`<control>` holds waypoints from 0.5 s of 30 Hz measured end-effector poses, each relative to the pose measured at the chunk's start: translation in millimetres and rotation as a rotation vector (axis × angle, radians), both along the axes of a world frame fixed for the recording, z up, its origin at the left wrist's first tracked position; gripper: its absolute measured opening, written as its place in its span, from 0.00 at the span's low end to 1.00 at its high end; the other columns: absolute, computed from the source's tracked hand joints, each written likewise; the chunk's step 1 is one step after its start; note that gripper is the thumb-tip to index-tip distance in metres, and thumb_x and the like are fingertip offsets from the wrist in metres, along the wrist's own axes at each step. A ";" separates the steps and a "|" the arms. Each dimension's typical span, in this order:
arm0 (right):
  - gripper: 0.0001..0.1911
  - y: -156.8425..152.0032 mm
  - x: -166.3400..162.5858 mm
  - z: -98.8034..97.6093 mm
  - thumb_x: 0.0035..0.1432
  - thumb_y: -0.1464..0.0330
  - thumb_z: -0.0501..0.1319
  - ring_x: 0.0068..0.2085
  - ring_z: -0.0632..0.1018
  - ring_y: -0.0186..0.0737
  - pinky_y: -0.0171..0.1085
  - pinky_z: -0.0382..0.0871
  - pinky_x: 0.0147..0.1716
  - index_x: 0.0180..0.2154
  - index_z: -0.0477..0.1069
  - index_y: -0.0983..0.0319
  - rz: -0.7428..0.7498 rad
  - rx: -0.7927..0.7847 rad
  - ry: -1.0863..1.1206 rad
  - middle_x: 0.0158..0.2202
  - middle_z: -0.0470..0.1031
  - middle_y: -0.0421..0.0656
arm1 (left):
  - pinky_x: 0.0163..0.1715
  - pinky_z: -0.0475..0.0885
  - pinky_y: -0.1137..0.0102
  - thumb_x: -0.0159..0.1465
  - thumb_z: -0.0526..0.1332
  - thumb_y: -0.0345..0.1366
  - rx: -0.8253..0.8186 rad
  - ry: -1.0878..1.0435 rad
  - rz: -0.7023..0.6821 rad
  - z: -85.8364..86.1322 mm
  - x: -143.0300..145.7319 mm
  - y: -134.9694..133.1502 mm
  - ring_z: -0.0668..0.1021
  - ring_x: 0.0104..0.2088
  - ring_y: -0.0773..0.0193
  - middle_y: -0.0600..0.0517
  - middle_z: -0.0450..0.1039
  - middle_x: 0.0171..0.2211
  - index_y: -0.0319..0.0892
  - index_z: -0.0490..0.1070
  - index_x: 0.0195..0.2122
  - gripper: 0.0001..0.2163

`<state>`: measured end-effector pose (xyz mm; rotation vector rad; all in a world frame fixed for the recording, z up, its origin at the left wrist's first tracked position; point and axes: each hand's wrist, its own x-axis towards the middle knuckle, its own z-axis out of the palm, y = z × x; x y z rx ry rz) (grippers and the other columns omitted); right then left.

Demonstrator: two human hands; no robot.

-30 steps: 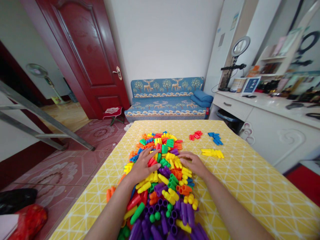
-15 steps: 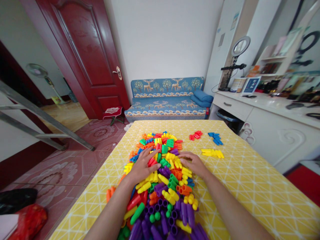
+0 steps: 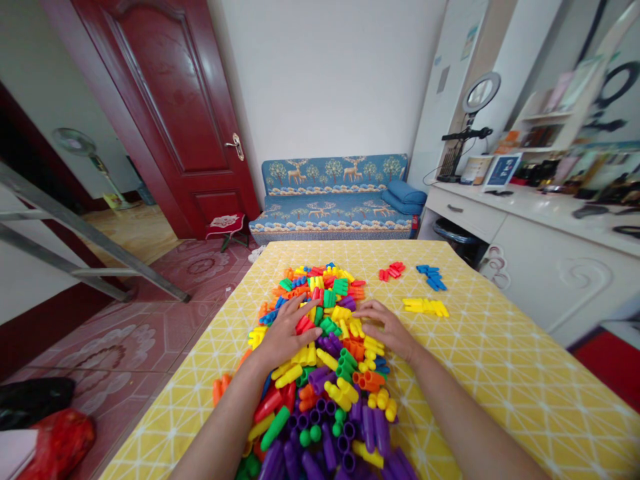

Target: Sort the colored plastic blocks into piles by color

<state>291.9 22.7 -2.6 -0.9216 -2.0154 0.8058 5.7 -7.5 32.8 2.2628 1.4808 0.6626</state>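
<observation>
"Where was the pile of toy blocks point(image 3: 320, 381)?"

"Under and between the two sets of fingers, spilling back toward the wrists, all colours jumbled together."

"And the left hand point(image 3: 286, 335)?"

"Its fingers were spread apart over the pile, the thumb well away from them, with a red block point(image 3: 304, 325) in that gap. I couldn't tell whether the palm pressed down."

"The right hand point(image 3: 389, 328)?"

"Thumb and fingers apart, lightly curled, the tips at some yellow blocks point(image 3: 356, 327) on the pile's edge. I couldn't tell if they touched."

"Anything past those fingers?"

"Red pieces point(image 3: 393, 271) lay farther out, blue pieces point(image 3: 431, 277) farther right, and a yellow row point(image 3: 426, 307) right of the knuckles, on the tablecloth point(image 3: 480, 333). The sofa point(image 3: 330, 200) stood well beyond the fingertips."

"What could have gone wrong?"

"A careless pull might have brought neighbours sliding down, since the pieces leaned on one another. A wide sweep of the right hand could have knocked the yellow row askew, being nearest."
</observation>
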 end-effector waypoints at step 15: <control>0.15 2.6 -9.8 -12.9 0.56 0.57 0.59 0.34 0.73 0.39 0.39 0.70 0.37 0.39 0.75 0.61 -0.159 -0.095 0.098 0.31 0.72 0.42 | 0.63 0.51 0.51 0.62 0.56 0.55 0.005 -0.005 -0.003 -0.9 -0.5 0.3 0.54 0.66 0.50 0.49 0.51 0.66 0.55 0.57 0.63 0.29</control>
